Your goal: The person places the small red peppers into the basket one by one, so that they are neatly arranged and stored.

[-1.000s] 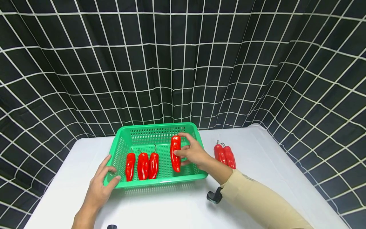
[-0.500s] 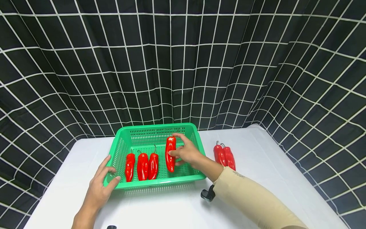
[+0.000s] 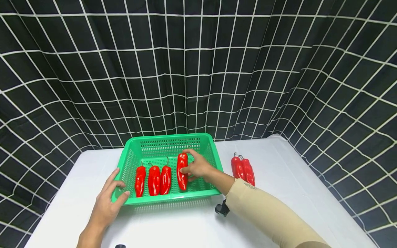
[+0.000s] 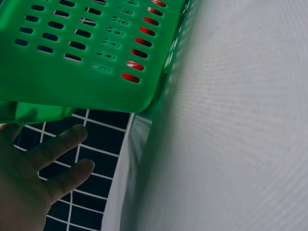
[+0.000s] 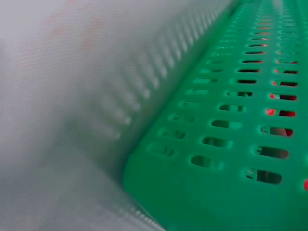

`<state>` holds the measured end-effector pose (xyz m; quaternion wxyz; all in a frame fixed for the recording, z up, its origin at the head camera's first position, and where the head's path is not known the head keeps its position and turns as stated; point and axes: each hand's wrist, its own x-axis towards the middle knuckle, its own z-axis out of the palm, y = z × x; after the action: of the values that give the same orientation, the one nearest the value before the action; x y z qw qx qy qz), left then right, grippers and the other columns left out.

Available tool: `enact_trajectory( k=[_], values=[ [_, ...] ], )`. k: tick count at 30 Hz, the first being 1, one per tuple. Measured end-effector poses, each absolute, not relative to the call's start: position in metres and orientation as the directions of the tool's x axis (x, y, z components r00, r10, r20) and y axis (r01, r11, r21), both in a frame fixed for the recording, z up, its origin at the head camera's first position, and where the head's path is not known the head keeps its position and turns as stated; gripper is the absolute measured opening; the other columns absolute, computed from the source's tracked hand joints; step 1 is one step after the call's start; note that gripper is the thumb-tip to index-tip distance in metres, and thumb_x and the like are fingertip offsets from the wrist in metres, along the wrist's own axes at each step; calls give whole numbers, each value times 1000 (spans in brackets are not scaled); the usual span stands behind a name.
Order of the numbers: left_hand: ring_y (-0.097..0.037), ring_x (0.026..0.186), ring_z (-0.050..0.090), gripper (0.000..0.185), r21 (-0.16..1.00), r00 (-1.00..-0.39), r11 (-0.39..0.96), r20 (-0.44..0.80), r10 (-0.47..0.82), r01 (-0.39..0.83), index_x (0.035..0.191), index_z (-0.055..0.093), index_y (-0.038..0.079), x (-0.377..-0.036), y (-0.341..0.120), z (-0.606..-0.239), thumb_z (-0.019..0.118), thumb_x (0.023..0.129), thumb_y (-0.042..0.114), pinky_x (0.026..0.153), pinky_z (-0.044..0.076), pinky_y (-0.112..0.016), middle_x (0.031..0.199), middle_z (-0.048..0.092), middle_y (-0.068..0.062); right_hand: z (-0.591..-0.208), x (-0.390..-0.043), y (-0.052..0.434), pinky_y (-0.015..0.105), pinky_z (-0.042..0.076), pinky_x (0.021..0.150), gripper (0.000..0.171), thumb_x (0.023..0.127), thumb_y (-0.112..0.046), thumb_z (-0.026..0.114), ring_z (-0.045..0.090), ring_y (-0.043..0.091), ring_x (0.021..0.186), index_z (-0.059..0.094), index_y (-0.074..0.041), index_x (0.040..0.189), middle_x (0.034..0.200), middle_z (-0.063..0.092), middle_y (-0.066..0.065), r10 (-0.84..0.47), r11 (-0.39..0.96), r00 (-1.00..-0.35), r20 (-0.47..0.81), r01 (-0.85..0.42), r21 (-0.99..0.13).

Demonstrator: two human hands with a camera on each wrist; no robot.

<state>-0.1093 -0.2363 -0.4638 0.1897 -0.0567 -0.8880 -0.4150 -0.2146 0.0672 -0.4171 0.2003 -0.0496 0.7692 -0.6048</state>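
Inside the basket, a pepper is pinched by the right hand; the rim is touched by the spread left hand.

The peppers are red, the basket green, the tabletop white, the sleeve beige, the backdrop black with a white grid.

Peppers glossy, smooth; basket plastic; backdrop cloth, matt; tablecloth matt.
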Motion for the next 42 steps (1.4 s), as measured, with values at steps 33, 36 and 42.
enact_trajectory(
  k=[33, 36, 42],
  values=[
    [-38, 135, 33, 15, 720, -922, 643, 383, -57, 260, 95, 58, 11, -110, -238, -460, 67, 85, 17, 100, 30, -64, 153, 32, 2, -426, -219, 55, 54, 55, 67, 62, 82, 4, 72, 61, 32, 70, 50, -22, 133, 88, 61, 15, -308, 482, -887, -345, 167, -860],
    [-38, 135, 33, 15, 724, -920, 636, 389, -55, 267, 95, 58, 10, -110, -237, -460, 68, 84, 16, 100, 30, -65, 153, 32, 2, -425, -219, 56, 54, 55, 67, 62, 81, 5, 72, 60, 32, 70, 50, -23, 132, 87, 61, 16, -313, 463, -884, -347, 177, -868],
    [-39, 135, 33, 15, 726, -919, 633, 390, -57, 269, 94, 58, 11, -109, -236, -462, 68, 84, 15, 97, 32, -67, 153, 32, 1, -421, -215, 62, 54, 55, 68, 62, 83, 4, 71, 56, 29, 68, 48, -21, 134, 87, 59, 17, -325, 403, -887, -328, 184, -897]
  ],
)
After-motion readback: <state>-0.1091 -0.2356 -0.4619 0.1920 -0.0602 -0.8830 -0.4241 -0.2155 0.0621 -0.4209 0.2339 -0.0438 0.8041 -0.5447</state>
